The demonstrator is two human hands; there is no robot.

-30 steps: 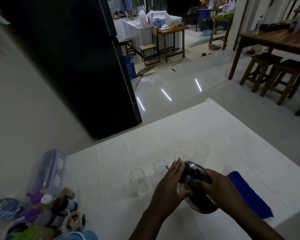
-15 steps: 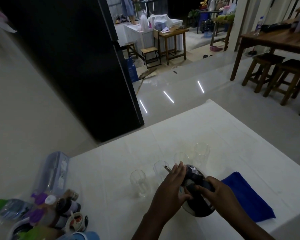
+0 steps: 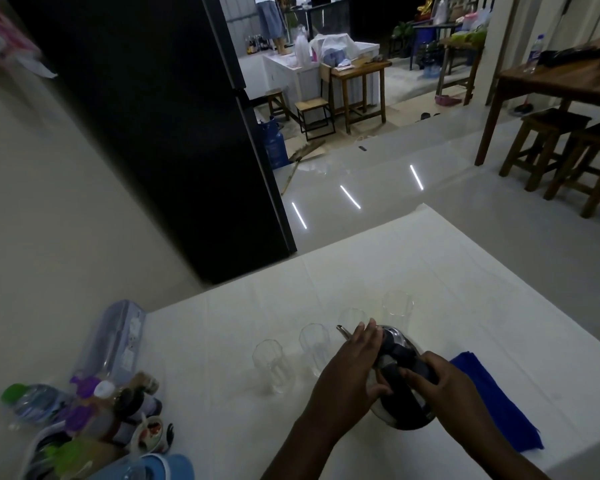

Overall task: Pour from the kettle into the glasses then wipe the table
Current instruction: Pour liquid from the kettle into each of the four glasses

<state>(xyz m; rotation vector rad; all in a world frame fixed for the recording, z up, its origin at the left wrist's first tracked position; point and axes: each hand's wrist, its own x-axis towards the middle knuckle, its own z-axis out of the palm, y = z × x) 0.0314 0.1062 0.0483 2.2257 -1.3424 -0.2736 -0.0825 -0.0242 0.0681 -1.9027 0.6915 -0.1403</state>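
Pale wall (image 3: 66, 202), black fridge (image 3: 160, 133), glossy floor (image 3: 447, 188) with light streaks, wooden stools (image 3: 561, 147).

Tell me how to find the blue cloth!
Look at the white table, on the near right side. Beside the shiny kettle that both hands hold lies the blue cloth. It is flat, soft and bright blue; the glasses nearby are clear.

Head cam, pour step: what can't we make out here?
- Kettle front and lid: hidden by the left hand and right hand.
- Whether liquid leaves the spout: too small, dim.
- Fill level in the four glasses: clear glass on white table, unreadable.
- Bottle cluster: labels blurred, cut by bottom edge.
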